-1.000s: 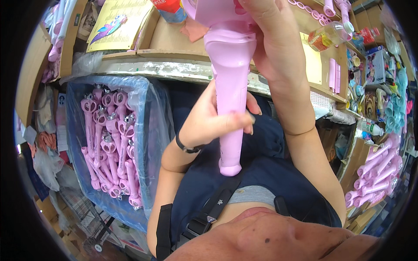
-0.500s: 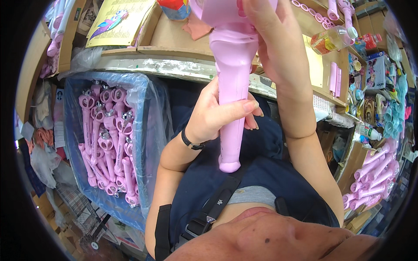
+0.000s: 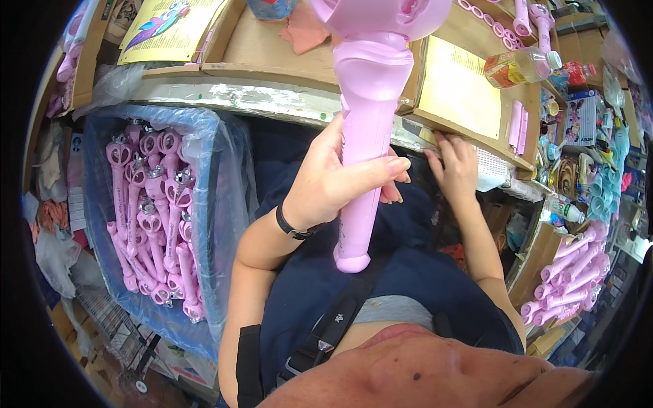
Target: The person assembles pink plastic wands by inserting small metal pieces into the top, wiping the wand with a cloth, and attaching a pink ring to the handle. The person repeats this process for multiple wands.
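The left hand (image 3: 323, 180) closes around the slim handle of a pink wand (image 3: 369, 129), thumb laid across the front and fingers wrapped behind. The wand's narrow base points from the grip toward the person's chest, and its broad head reaches beyond the grip, cut off by the upper edge—a mid-handle hold that probably steadies it one-handed. To the right of the grip, the right hand (image 3: 459, 166) rests at the worktable edge (image 3: 265, 97), fingers bent; whether it pinches anything, I cannot tell. Left of the grip, a blue bin (image 3: 206, 156) holds many pink wands (image 3: 153, 211)—plastic lining it, perhaps against scuffs. Farther right, pink handles (image 3: 571, 279) lie stacked, seemingly for easy reach.
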Motion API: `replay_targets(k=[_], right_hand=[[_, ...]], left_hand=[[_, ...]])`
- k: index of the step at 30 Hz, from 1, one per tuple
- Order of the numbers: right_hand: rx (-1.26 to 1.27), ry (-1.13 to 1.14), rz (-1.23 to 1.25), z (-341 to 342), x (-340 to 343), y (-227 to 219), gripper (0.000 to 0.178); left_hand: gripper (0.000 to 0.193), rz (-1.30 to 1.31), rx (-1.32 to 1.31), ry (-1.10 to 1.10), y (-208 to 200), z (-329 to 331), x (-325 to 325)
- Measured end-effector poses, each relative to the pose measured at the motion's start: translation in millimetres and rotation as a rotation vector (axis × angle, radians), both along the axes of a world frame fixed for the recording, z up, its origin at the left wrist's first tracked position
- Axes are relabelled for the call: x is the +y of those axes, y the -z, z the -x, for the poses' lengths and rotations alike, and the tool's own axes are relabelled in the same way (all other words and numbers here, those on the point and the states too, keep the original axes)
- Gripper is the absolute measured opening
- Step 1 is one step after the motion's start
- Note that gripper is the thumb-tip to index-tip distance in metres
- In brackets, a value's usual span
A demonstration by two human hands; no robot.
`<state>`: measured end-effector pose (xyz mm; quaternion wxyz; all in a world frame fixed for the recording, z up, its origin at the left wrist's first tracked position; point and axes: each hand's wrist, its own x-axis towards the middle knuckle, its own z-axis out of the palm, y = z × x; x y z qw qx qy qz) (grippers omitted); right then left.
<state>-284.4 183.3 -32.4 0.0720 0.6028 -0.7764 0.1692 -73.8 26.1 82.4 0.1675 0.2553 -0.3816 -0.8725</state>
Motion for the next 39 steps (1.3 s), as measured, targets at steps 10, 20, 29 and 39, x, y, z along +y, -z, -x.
replay_targets(k=[10,20,29,39], right_hand=[[-0.229,-0.193,0.108,9.3,14.3,-3.3,0.019],[-1.128,-0.333,0.504,-20.6,-16.3,-110.3,0.011],[-1.101,-0.395,0.342,-21.7,-27.1,-128.4,0.02],[-1.449,-0.26,0.554,-64.4,-49.6,-99.9,0.033]], left_hand=[[0.049,0.01,-0.009,-0.051,-0.7,-2.9,5.0],[0.051,0.029,0.02,-0.004,-1.0,1.7,8.2],[0.05,0.007,0.061,-0.022,8.3,-3.2,8.6],[0.05,-0.021,0.055,0.005,3.9,1.4,10.6]])
